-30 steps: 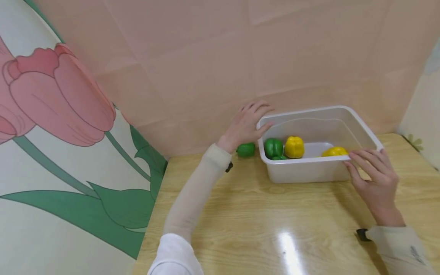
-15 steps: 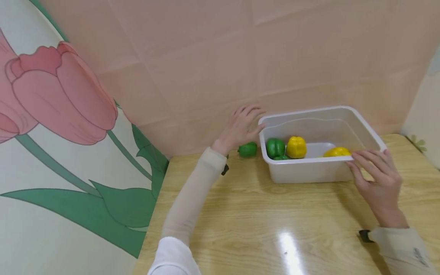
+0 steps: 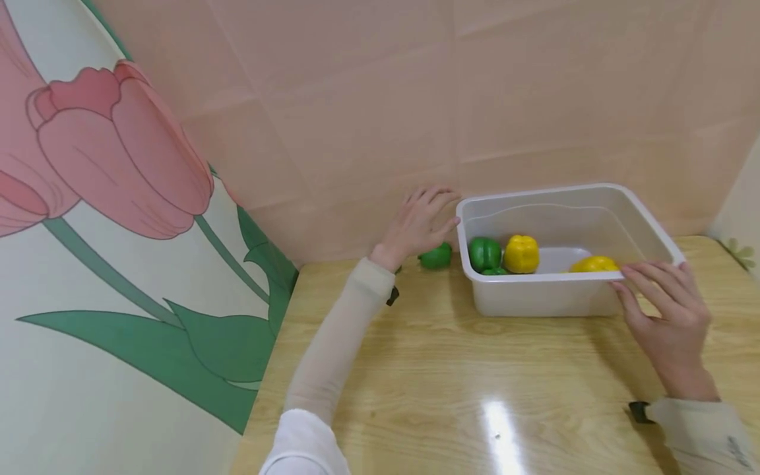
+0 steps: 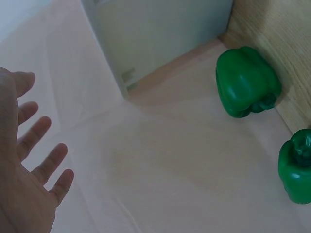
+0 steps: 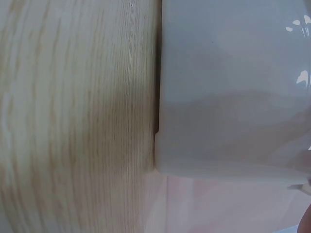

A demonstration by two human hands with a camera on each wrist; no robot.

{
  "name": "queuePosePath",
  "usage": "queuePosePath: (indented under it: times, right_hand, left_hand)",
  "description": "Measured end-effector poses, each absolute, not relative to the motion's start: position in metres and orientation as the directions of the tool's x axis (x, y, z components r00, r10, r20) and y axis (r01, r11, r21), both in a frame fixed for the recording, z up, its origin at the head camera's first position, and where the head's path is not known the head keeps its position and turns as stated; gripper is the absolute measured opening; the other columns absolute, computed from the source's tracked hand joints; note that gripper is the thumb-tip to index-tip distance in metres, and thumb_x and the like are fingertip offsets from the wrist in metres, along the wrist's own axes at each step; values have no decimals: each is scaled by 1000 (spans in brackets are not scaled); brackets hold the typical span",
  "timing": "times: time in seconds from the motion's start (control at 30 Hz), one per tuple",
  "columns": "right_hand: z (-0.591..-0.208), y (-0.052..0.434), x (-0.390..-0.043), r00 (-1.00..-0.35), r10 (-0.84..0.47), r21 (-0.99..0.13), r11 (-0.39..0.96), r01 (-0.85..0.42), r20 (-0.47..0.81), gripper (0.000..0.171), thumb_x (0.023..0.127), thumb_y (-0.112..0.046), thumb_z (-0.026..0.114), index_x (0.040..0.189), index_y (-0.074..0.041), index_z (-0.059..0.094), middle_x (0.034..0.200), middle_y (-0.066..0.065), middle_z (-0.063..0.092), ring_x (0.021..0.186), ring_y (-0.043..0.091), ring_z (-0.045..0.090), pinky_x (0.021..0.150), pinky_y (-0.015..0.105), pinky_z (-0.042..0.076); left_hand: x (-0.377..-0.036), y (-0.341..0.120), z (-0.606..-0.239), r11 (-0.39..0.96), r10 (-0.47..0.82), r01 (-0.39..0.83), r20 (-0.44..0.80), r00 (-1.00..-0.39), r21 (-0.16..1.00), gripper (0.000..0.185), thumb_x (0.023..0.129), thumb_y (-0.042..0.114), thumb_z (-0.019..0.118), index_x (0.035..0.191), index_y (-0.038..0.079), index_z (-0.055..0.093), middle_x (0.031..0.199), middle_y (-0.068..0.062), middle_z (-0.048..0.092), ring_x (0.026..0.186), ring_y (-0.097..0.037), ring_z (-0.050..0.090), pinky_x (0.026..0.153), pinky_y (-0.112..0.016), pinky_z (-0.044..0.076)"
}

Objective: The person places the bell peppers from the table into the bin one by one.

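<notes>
A white plastic bin [image 3: 546, 278] stands on the wooden table against the pink wall. Inside lie a green pepper [image 3: 485, 253] and two yellow peppers [image 3: 521, 253], [image 3: 594, 264]. Another green pepper [image 3: 436, 256] lies outside, left of the bin. My left hand [image 3: 430, 214] hovers above it with fingers spread, just off the bin's far left corner, holding nothing. My right hand [image 3: 647, 285] rests straight fingers on the bin's near right rim. The left wrist view has the spread left hand [image 4: 26, 179], the bin corner [image 4: 155, 39] and two green peppers [image 4: 248, 87], [image 4: 296, 165].
The pink wall [image 3: 415, 99] runs close behind the bin. A tulip-patterned panel [image 3: 119, 231] bounds the table's left side. Bare wooden tabletop [image 3: 451, 382] stretches in front of the bin. The right wrist view has only the bin's outer wall [image 5: 233, 97] and wood [image 5: 73, 121].
My left hand has come off the bin's far left corner and drawn slightly left. The right hand stays on the near rim. The head view has shifted a little.
</notes>
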State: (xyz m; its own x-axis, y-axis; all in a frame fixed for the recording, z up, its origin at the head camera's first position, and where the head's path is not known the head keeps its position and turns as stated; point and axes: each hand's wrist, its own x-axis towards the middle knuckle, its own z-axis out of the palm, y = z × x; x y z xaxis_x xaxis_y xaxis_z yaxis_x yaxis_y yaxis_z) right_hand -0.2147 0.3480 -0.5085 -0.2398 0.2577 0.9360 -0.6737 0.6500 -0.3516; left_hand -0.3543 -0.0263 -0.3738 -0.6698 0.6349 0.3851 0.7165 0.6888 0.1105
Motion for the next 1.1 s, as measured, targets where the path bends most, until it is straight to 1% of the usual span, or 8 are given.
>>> queuePosePath:
  times: [0.23, 0.4, 0.57, 0.77, 0.97, 1.1]
  right_hand:
    - [-509, 349, -215, -247, 247, -349, 657, -668, 937, 28, 91, -25, 87, 97, 2, 84, 102, 21, 81, 105, 36, 73, 112, 40, 47]
    - [-509, 350, -214, -252, 251, -355, 651, -670, 935, 27, 90, -24, 87, 97, 2, 84, 103, 22, 81, 106, 34, 73, 111, 38, 47]
    - [-507, 348, -214, -242, 249, -347, 654, -672, 938, 27, 90, -24, 87, 96, 2, 84, 102, 22, 81, 104, 35, 73, 110, 37, 47]
    - [-508, 347, -216, -232, 247, -338, 652, -679, 941, 28, 91, -25, 87, 96, 2, 84, 102, 22, 81, 103, 36, 73, 110, 36, 47]
    - [-513, 349, -220, -234, 249, -341, 651, -678, 940, 25, 90, -24, 88, 97, 0, 85, 102, 20, 81, 103, 36, 73, 111, 39, 47]
    - [-515, 352, -219, -233, 250, -342, 661, -668, 940, 23, 90, -22, 88, 97, -1, 85, 103, 19, 81, 104, 34, 74, 110, 37, 47]
  left_hand:
    - [-356, -30, -381, 703, 608, 699, 399, -686, 130, 52, 108, 40, 61, 156, 20, 54, 158, -4, 54, 148, -26, 46, 125, -44, 35]
    - [-360, -33, -389, 698, 611, 704, 408, -679, 128, 51, 109, 40, 59, 155, 17, 56, 156, -7, 56, 147, -27, 47, 124, -47, 36]
    - [-362, -37, -397, 707, 599, 695, 412, -686, 130, 51, 109, 40, 60, 153, 16, 58, 154, -7, 57, 144, -28, 50, 122, -46, 38]
    - [-363, -44, -407, 711, 588, 683, 391, -708, 168, 52, 107, 37, 63, 154, 15, 56, 154, -7, 57, 144, -28, 49, 124, -44, 37]
    - [-366, -46, -419, 751, 562, 641, 358, -746, 157, 54, 107, 40, 63, 155, 17, 55, 155, -4, 56, 143, -26, 50, 121, -43, 40]
    - [-370, -42, -428, 763, 551, 630, 367, -750, 144, 52, 107, 42, 61, 153, 17, 57, 154, -4, 57, 141, -26, 51, 120, -42, 42]
